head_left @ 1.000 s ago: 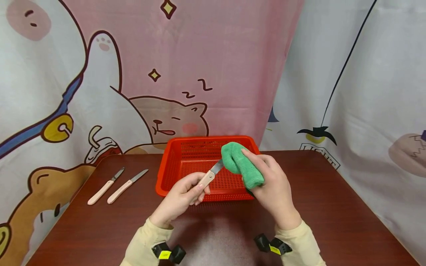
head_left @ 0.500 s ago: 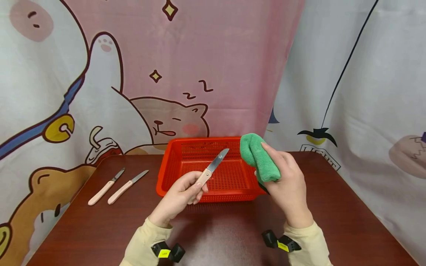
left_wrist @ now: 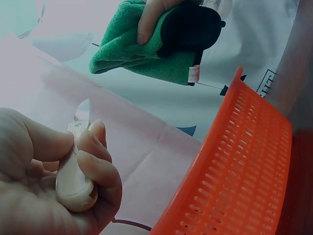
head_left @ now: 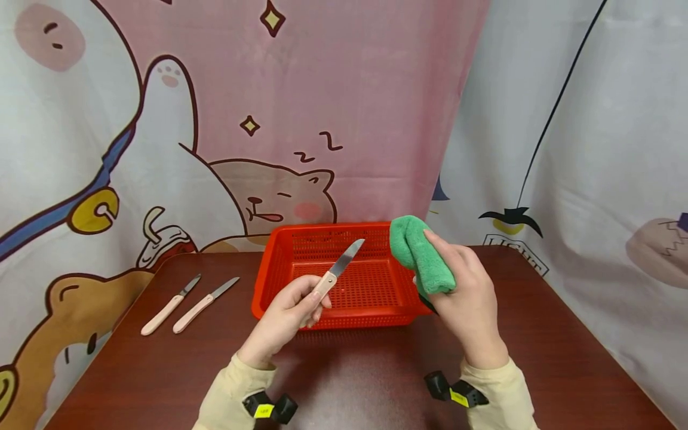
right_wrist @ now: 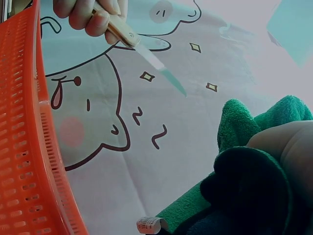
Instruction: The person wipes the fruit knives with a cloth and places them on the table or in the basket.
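My left hand (head_left: 287,313) grips a small knife (head_left: 344,260) by its pale wooden handle, the blade pointing up and to the right, with its fingers curled round the handle in the left wrist view. To the right, my right hand (head_left: 467,301) holds a folded green cloth (head_left: 421,254) between thumb and fingers. Blade and cloth are apart. The left wrist view shows a dark patch and a small white label on the cloth (left_wrist: 142,63). Both hands are raised in front of the red basket (head_left: 349,319).
Two more pale-handled knives (head_left: 171,304) (head_left: 206,305) lie side by side on the dark wooden table (head_left: 344,376), left of the basket. The perforated basket stands near the table's back edge. A cartoon-printed curtain (head_left: 376,119) hangs behind the table.
The right hand has drawn the cloth off the blade and away to the right, baring the knife. The left hand has shifted slightly left, still holding the knife.
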Demonstrator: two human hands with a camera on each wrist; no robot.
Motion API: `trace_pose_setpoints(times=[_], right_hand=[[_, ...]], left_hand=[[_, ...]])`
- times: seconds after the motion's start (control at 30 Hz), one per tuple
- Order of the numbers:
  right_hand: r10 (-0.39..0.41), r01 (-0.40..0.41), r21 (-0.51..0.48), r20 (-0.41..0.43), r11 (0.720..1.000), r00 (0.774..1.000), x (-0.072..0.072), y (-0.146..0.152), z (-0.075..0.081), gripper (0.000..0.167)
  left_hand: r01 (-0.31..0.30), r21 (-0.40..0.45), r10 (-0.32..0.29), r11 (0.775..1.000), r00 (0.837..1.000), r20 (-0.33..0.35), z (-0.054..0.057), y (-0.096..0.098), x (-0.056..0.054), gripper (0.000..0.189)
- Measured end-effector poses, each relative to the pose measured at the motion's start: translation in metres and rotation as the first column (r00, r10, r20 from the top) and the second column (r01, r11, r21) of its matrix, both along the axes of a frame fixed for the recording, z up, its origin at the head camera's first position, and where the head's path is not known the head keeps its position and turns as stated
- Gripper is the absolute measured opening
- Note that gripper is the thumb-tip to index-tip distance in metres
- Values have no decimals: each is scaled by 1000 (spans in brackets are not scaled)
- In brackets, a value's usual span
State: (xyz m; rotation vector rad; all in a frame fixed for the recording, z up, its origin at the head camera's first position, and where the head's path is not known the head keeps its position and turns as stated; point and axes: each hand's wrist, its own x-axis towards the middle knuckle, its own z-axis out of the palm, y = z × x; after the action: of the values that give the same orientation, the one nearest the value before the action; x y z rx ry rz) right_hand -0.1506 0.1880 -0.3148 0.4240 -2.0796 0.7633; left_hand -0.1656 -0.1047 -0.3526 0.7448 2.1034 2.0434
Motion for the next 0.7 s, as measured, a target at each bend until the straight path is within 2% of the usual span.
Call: trace_pose_setpoints(times=[0.1, 0.2, 0.27, 0.37, 0.5, 0.7], right_hand=[[5, -5, -4, 3, 1000, 1000, 0, 0, 0, 78], [13, -13, -8, 5, 1000, 1000, 1, -1, 0, 79], [15, -15, -9, 6, 1000, 1000, 1, -1, 0, 79], [13, -13, -6, 8, 1000, 1000, 1, -1, -1, 79], [5, -5, 0, 22, 1000, 1000, 1, -1, -1, 79], [1, -2, 8, 20, 1000, 1000, 0, 0, -2, 78]], left_hand=[[-26, -34, 25, 999, 999, -33, 2, -2, 1, 18], [-58, -75, 50, 995, 994, -95, 4, -2, 2, 17], [-87, -100, 72, 991, 987, -147, 5, -2, 3, 16], [-155, -146, 118, 977, 966, -232, 7, -2, 4, 14], [-266, -215, 178, 940, 917, -356, 11, -2, 4, 12], [-381, -253, 201, 889, 822, -533, 20, -1, 4, 18]])
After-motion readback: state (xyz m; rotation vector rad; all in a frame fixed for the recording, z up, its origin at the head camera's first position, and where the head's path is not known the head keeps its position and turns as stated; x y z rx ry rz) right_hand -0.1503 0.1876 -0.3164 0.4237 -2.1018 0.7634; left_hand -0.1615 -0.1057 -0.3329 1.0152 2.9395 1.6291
